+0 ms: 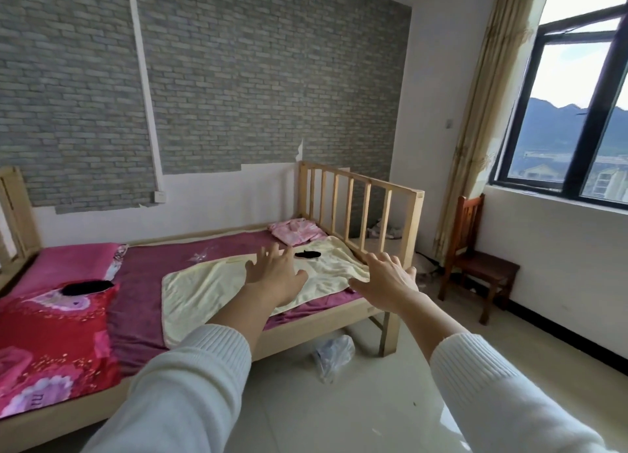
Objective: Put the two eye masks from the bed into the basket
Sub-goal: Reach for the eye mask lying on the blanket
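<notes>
One black eye mask (pixel 307 254) lies on a pale yellow towel (pixel 210 293) near the foot of the bed. A second black eye mask (pixel 87 287) rests on the red flowered quilt (pixel 51 344) at the left. My left hand (pixel 275 274) is stretched out over the towel with fingers spread, just left of the near mask and holding nothing. My right hand (pixel 387 281) hovers by the bed's foot corner, also spread and empty. No basket shows in this view.
The wooden bed (pixel 306 337) has a slatted footboard (pixel 360 208). Folded pink clothing (pixel 295 231) lies by the footboard. A crumpled plastic bag (pixel 334 355) sits on the tiled floor under the bed edge. A wooden chair (pixel 475 262) stands below the window at the right.
</notes>
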Available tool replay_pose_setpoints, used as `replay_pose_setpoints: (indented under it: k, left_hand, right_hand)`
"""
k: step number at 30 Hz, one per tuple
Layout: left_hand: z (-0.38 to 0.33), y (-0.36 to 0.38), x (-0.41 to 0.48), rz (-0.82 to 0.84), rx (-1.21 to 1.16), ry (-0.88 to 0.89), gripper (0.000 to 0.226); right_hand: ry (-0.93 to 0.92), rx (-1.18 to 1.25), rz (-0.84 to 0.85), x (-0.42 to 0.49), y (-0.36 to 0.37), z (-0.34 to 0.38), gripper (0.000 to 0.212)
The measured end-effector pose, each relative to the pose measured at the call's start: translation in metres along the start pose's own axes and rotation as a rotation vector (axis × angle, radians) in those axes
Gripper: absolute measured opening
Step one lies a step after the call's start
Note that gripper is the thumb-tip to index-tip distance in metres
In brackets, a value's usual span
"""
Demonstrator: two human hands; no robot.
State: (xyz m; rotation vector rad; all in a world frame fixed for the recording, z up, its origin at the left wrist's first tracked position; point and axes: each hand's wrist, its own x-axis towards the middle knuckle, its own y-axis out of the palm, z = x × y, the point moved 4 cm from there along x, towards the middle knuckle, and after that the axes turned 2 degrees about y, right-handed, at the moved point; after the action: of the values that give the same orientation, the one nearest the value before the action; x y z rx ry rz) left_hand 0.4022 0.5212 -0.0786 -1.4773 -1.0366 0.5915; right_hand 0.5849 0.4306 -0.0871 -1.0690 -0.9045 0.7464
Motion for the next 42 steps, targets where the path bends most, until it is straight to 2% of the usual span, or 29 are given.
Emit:
replay_pose_setpoints:
  k: [8,12,17,25,29,31,37,42]
  left_hand:
    - [0.026,0.037,0.214,-0.021,-0.001,0.017,0.063]
    - [0.025,0.044,0.323,-0.082,-0.035,0.025,0.054]
    - [0.01,0.1,0.439,-0.066,0.007,0.082,0.054]
    - [-0.017,0.215,0.635,0.01,-0.04,0.068,0.05]
    - [-0.015,0.255,0.732,0.007,-0.077,0.027,0.049]
    - [-0.004,0.278,0.772,0.026,-0.11,-0.017,0.047]
    - [0.049,0.375,0.871,0.167,-0.12,-0.161,0.04]
    - [0.094,0.488,0.95,0.316,-0.113,-0.197,0.041]
  right_hand:
    - [0.057,0.019,-0.006,0.201,0.051,-0.025,0.065]
    - [0.061,0.001,-0.046,0.303,0.064,-0.03,0.063]
    - [0.055,-0.083,-0.048,0.415,0.11,-0.055,0.062]
    - [0.03,-0.199,0.08,0.605,0.218,-0.12,0.063]
    - [0.019,-0.182,0.15,0.715,0.258,-0.141,0.064]
    - [0.026,-0.155,0.183,0.763,0.283,-0.141,0.062]
    - [-0.108,-0.183,0.356,0.86,0.405,-0.121,0.054]
    - [-0.065,-0.162,0.504,0.927,0.525,-0.129,0.057]
